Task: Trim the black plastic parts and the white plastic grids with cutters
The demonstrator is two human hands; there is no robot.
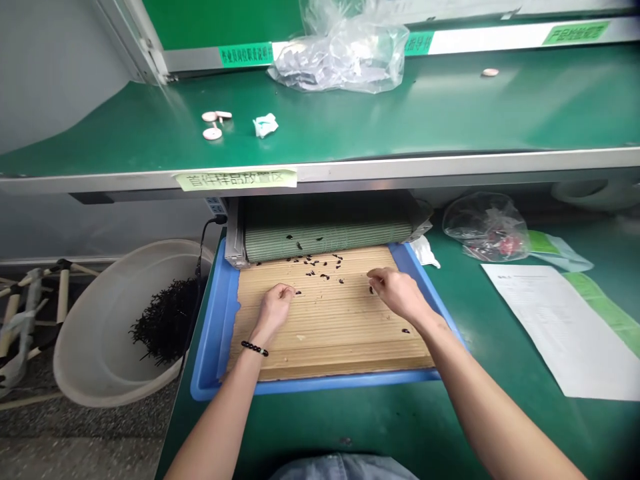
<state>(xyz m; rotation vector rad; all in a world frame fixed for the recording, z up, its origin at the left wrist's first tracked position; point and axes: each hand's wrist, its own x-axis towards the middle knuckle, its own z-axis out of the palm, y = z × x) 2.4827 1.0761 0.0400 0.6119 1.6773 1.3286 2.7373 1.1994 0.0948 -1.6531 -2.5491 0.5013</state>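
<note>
Bright, even light falls from above, casting only faint shadows on the mat (330, 333). A pale sheen of glare spreads across the green shelf (400, 113), and the bag (340, 57) glints. Beneath the shelf, the rolled mat (325, 233) sits in dimmer shade. The wide lens bows the shelf's edge, the corners darken, and the sheet's (560, 327) small print blurs beyond reading.

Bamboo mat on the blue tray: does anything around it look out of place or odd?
Yes. Dark dried bits lie scattered across the bamboo mat, around the left hand and right hand, rather than gathered in one place. The mat's left edge also looks ragged where it meets the blue tray.
</note>
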